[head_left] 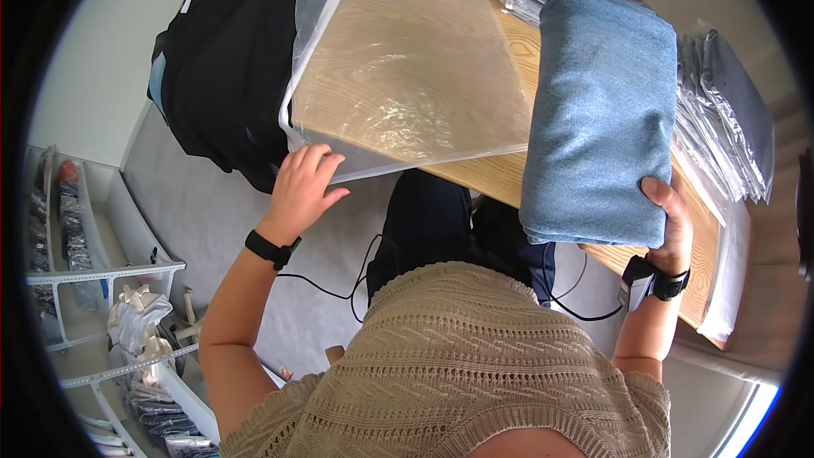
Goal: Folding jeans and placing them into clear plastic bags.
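Hands first: the left hand point(303, 189) pinches the near corner of a big clear plastic bag point(407, 68) that lies flat on the wooden table point(500, 178), with the fingers bent over the bag's edge. The right hand point(670, 225) grips the near end of a folded blue cloth point(598, 119), thumb on top and fingers hidden under it, so the cloth is held tight and lies just to the right of the bag, with its near end past the table's edge. To do this well, I think the left hand should keep the bag's edge still and flat, and the right hand should keep the cloth folded neat so it does not flop open. Behind the cloth is a stack of packed bags point(721, 110) with dark clothes inside. A pile of black clothes point(229, 51) sits at the far left end of the table. Down on the floor at the left stands a white wire rack point(93, 271) with more packed things.
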{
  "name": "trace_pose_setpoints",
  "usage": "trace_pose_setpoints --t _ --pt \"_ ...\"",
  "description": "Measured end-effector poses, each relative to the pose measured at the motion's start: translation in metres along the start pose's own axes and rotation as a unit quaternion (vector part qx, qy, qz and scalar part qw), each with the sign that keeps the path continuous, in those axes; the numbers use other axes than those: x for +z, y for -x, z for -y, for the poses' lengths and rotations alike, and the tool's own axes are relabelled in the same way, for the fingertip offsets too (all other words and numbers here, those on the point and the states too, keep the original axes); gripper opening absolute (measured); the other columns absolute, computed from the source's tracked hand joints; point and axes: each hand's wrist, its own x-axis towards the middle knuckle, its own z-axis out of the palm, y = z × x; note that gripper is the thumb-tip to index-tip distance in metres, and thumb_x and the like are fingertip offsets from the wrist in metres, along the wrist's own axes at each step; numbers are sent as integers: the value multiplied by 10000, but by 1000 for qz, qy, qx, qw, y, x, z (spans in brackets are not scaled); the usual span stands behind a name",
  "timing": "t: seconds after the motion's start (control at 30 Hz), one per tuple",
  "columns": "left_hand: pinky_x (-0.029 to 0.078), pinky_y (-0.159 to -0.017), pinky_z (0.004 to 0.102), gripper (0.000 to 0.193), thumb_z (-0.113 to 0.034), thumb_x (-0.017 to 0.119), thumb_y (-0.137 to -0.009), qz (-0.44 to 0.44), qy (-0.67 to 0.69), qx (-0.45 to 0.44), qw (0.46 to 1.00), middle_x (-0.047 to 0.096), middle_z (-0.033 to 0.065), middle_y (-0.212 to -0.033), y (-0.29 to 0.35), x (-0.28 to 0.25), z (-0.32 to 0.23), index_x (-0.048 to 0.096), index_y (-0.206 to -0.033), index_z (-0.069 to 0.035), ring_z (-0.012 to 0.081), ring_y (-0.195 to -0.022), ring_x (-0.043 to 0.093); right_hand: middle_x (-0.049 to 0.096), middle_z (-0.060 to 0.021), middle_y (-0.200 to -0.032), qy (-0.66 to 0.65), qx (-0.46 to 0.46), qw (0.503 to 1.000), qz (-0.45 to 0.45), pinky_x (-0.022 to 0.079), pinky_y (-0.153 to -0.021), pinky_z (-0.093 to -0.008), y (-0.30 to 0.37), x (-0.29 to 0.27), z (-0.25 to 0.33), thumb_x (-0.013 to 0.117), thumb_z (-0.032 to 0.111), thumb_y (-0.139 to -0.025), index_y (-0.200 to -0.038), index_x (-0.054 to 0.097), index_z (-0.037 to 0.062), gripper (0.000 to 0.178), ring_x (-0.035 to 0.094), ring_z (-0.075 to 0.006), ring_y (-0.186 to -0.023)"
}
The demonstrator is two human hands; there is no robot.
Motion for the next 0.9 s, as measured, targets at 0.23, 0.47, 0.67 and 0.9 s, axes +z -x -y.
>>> trace_pose_setpoints --t 0.23,0.47,0.67,0.9 --pt "452 -770 380 265 -80 695 -738 -24 -28 23 999 549 82 -956 5 14 9 588 -978 -48 270 -906 548 606 -153 -1028 20 -2 1000 -24 470 -829 -328 9 -7 -1 698 272 -647 -1193 502 -91 685 601 -236 -900" --pt "477 -655 363 127 -43 671 -744 -23 98 -5 995 566 84 -811 -10 8 -6 591 -843 -38 276 -759 567 607 -162 -1046 24 -1 1000 -18 472 -838 -327 13 -11 -1 704 269 -650 -1200 487 -108 701 604 -241 -921" --pt "495 -650 360 178 -46 679 -722 -33 86 12 996 570 85 -831 -34 12 -42 590 -876 -41 269 -757 583 607 -175 -1053 9 -2 1000 -27 474 -845 -332 15 -16 -3 713 252 -647 -1208 481 -115 710 605 -248 -926" --pt "476 -776 360 440 -133 718 -705 47 33 68 996 545 81 -1033 -49 11 -73 575 -1118 -75 248 -952 544 606 -176 -1048 18 -9 998 -57 475 -844 -333 25 -18 -3 715 249 -640 -1205 482 -116 712 605 -250 -921"
